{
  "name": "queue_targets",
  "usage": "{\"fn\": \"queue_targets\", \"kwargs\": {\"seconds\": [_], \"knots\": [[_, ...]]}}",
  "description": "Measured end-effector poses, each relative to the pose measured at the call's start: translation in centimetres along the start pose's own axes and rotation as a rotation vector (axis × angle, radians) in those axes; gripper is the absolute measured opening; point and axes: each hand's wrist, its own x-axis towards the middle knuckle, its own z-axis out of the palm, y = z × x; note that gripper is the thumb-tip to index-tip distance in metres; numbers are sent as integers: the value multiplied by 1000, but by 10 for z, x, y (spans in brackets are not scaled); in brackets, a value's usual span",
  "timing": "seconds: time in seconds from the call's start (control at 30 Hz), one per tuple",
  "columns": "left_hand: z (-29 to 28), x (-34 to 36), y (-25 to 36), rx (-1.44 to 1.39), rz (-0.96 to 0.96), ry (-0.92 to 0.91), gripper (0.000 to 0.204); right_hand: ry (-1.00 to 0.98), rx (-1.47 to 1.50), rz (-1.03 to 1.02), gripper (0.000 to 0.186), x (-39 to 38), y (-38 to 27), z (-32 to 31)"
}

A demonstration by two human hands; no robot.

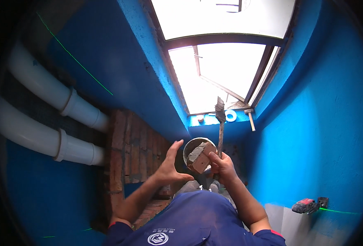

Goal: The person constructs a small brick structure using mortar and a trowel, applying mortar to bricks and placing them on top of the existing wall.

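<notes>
My right hand [224,167] is closed around a reddish brick piece [204,162] and also the handle of a trowel [221,137]. Grey mortar lies along the brick's upper left side. The trowel points up toward the window, its narrow blade caked with mortar. To the left of the brick, my left hand [170,167] is empty, with thumb and fingers spread wide apart. Beneath the brick stands a round pale bucket [185,152], partly hidden by it.
Brickwork [134,147] rises at the left, beside two thick white pipes [79,108]. A hammer [251,119] and a white ring-shaped roll [230,115] rest on the windowsill. A red and black laser level [306,206] is at the lower right, by the blue wall [325,135].
</notes>
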Motion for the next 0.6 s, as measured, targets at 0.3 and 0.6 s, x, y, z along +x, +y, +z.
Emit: {"fn": "queue_targets", "kwargs": {"seconds": [0.3, 0.6], "knots": [[-11, 62, 52, 717, 167, -696, 120, -87, -61, 130, 29, -2, 13, -6], [-15, 62, 8, 185, -101, -461, 101, 116, -127, 70, 56, -7, 19, -15]]}}
